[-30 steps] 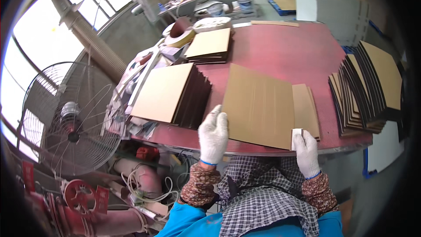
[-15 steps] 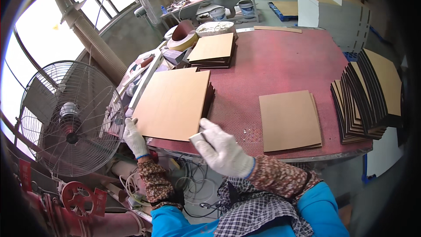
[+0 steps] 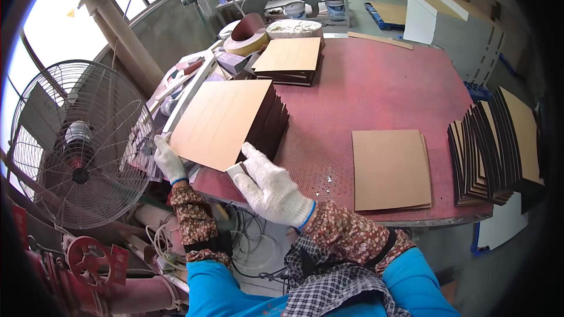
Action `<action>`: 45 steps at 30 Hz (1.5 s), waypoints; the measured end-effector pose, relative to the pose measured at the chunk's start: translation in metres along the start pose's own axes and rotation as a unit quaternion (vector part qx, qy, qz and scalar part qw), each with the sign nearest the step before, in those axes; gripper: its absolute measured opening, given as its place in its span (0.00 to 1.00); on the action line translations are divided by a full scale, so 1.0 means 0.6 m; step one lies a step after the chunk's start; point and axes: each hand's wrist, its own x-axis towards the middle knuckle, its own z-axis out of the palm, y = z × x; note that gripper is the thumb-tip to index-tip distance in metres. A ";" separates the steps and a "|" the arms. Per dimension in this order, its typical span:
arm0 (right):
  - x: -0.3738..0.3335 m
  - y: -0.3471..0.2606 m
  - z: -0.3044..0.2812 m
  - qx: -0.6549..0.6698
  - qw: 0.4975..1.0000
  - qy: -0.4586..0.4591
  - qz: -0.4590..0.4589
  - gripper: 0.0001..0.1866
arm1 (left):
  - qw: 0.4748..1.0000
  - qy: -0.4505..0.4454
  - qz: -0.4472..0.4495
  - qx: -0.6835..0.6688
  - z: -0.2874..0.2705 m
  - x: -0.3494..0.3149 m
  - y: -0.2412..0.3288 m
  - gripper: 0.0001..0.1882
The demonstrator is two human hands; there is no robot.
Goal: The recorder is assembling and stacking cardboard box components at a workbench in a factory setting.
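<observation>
One small pale block is pinched between the thumb and fingers of our right hand, by the near right corner of the brown panel. Our left hand, fingers half curled, is at the near left corner; we cannot tell whether it grips the board or only steadies it. The panel lies on top of the left-hand stack. We would do well to keep both corners level, square the edges to the boards beneath, and keep the block from scuffing the face.

The wire fan beside our left hand probably limits elbow room. To our right, flat panels lie on the red counter, well apart from our hands, with a fanned stack beyond them. Farther back, a smaller stack and a wide roll crowd the left side.
</observation>
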 end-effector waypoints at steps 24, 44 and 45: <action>0.021 0.023 0.011 -0.034 0.997 0.054 -0.046 0.30 | 0.984 0.123 0.004 -0.130 0.058 0.002 -0.014 0.44; -0.329 0.054 -0.339 -0.538 0.806 0.011 0.245 0.13 | 0.885 -0.375 0.265 -0.075 0.191 -0.468 0.162 0.23; -0.367 0.057 -0.373 -0.615 0.762 -0.010 0.203 0.11 | 0.894 -0.409 0.130 -0.132 0.232 -0.509 0.127 0.23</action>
